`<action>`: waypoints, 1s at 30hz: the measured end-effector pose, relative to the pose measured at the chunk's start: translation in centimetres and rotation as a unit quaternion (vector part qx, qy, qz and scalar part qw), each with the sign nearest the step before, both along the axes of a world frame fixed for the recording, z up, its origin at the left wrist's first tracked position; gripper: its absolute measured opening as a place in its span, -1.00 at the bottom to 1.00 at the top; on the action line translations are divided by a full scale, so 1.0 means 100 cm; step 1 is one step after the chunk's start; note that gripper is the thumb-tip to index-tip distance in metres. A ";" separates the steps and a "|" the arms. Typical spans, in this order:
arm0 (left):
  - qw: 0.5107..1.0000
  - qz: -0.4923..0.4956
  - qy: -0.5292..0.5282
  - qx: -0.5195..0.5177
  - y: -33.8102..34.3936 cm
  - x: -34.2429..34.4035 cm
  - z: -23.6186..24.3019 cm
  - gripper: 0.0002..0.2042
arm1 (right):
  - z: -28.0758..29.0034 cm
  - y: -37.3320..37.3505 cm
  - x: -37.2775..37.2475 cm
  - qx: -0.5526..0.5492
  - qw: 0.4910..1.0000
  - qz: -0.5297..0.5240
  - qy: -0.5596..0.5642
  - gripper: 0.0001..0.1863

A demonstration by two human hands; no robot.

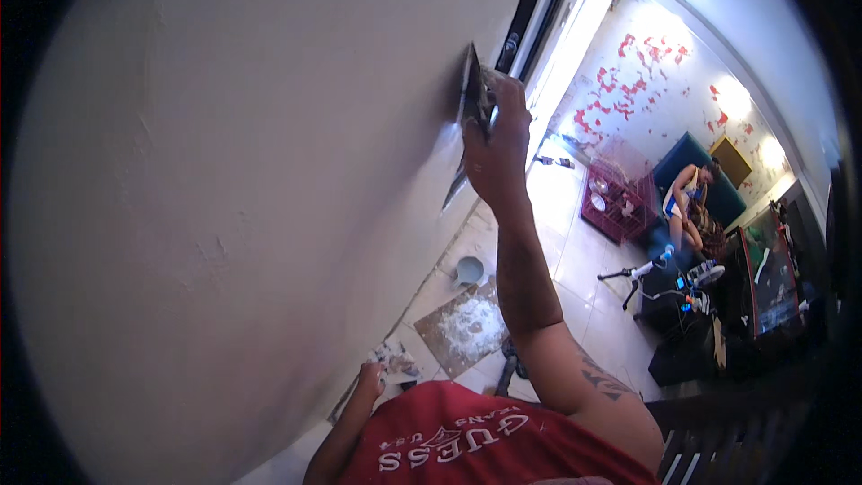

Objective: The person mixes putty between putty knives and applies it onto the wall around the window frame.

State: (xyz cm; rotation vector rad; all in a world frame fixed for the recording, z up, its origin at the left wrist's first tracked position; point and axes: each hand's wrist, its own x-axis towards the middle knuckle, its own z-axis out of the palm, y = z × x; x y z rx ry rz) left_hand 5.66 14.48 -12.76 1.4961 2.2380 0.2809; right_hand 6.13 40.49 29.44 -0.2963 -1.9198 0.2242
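Note:
My right hand (499, 148) is raised on a stretched arm, its fingers wrapped round the handle of a plastering trowel (469, 90). The trowel's dark blade stands edge-on against the pale wall (224, 171), close to the wall's right end. Low down beside the wall, my left hand (372, 379) is closed with its fingers curled. A whitish, plaster-smeared piece (397, 362) shows just past it, but I cannot make out whether the hand holds it.
On the tiled floor below are a grey bucket (469, 269) and a board (440, 341) spread with white plaster. A dark-edged opening (530, 18) borders the wall. Farther right are a red wire cage (620, 202), a seated person (687, 202), a small tripod (633, 278) and a glass-fronted cabinet (770, 274).

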 end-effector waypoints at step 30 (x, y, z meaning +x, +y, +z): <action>0.475 0.197 -0.841 0.169 0.013 -0.028 0.080 -0.72 | -0.312 -0.135 0.211 -0.710 0.543 0.260 0.367 -0.44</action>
